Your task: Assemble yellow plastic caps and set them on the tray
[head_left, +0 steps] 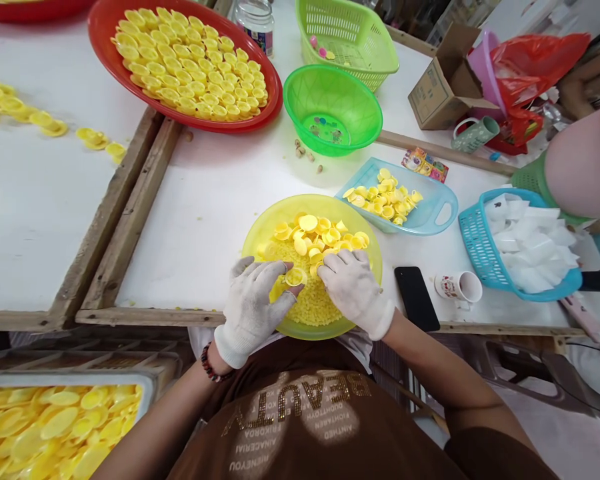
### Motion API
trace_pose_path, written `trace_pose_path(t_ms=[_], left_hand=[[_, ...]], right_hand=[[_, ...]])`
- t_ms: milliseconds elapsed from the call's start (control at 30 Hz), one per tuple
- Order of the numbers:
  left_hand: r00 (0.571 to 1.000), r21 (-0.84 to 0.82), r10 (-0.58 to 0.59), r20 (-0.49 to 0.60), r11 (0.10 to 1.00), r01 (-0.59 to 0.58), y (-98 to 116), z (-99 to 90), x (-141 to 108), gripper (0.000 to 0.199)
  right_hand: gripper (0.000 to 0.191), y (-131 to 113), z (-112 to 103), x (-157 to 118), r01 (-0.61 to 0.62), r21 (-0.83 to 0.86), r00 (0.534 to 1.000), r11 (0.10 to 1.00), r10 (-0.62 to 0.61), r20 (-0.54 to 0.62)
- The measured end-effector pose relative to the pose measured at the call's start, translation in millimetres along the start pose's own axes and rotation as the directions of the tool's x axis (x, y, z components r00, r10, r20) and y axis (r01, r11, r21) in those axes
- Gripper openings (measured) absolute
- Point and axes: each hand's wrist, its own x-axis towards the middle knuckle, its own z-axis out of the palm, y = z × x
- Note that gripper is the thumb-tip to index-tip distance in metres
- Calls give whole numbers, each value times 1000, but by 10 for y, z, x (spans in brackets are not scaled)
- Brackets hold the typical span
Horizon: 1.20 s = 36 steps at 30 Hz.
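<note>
In white fingertip-less gloves, both my hands work over a translucent yellow bowl [260, 220]. It holds small yellow pellets [315, 310], with several yellow plastic cups [307, 223] heaped at its far side. Between thumb and fingers, my left hand [255, 300] pinches one round yellow plastic cup [295, 277], its hollow side up. My right hand [353, 283] is curled just to the right, fingertips down at the edge of the heap; whatever they grip is hidden. A blue scoop-like tray [420, 217] with more yellow cups sits just beyond the bowl.
A red tray [100, 40] full of yellow pieces lies far left. Green bowl [333, 100] and green basket [380, 47] stand behind. At right are a phone [417, 298], a mug [459, 287] and a blue basket [485, 253] of white pieces. Wooden strips [130, 213] edge the table.
</note>
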Motion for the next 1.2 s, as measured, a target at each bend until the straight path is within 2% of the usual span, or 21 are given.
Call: trace_pose_path(t_ms=[133, 300, 400, 467, 533, 600, 667, 767, 833, 867, 967, 1000, 1067, 1133, 1200], left_hand=[[1000, 58, 25, -5, 998, -25, -20, -47, 13, 22], [1000, 26, 11, 29, 1000, -12, -51, -114, 17, 18], [1000, -18, 9, 0, 1000, -9, -98, -220, -36, 20], [999, -27, -14, -38, 1000, 13, -215, -352, -81, 22], [991, 22, -91, -98, 995, 94, -443, -547, -139, 23], [962, 118, -204, -180, 967, 226, -767, -806, -236, 26], [907, 206, -334, -256, 898, 389, -1142, -1097, -377, 30], [778, 267, -526, -344, 740, 618, -1691, -1493, -618, 37], [691, 301, -626, -362, 623, 722, -1988, -1685, -756, 41], [654, 330, -671, -351, 565, 757, -2107, -1756, -813, 43], [558, 432, -777, -292, 413, 801, -2338, -1873, -938, 47], [539, 453, -795, -280, 385, 804, -2378, -1887, -968, 47], [533, 469, -805, -261, 377, 799, -2413, -1892, -1016, 46], [554, 472, -799, -233, 406, 783, -2405, -1889, -1053, 47], [579, 472, -789, -204, 439, 765, -2375, -1895, -1077, 47]], right_hand=[[8, 45, -88, -14, 19, 95, 998, 995, -14, -54], [9, 53, -160, 45, 97, 103, 993, 990, -89, -76], [10, -5, -208, 89, 150, 121, 982, 981, -133, -137], [11, -64, -253, 184, 204, 123, 967, 971, -180, -181], [12, -167, -308, 385, 292, 111, 937, 950, -261, -232], [12, -364, -375, 700, 400, 98, 891, 911, -362, -273], [14, -673, -445, 1104, 510, 88, 833, 855, -466, -298], [19, -1281, -516, 1810, 662, 36, 719, 749, -620, -315], [22, -1712, -523, 2277, 717, -1, 664, 697, -682, -306], [26, -1920, -514, 2488, 728, -18, 652, 685, -700, -292], [32, -2460, -444, 2971, 729, -23, 669, 685, -718, -193], [33, -2599, -408, 3078, 730, -18, 671, 683, -722, -167], [31, -2800, -331, 3221, 745, 0, 662, 667, -740, -122], [25, -2886, -270, 3290, 764, 30, 645, 645, -760, -79], [20, -2844, -257, 3294, 766, 71, 643, 639, -764, -49]])
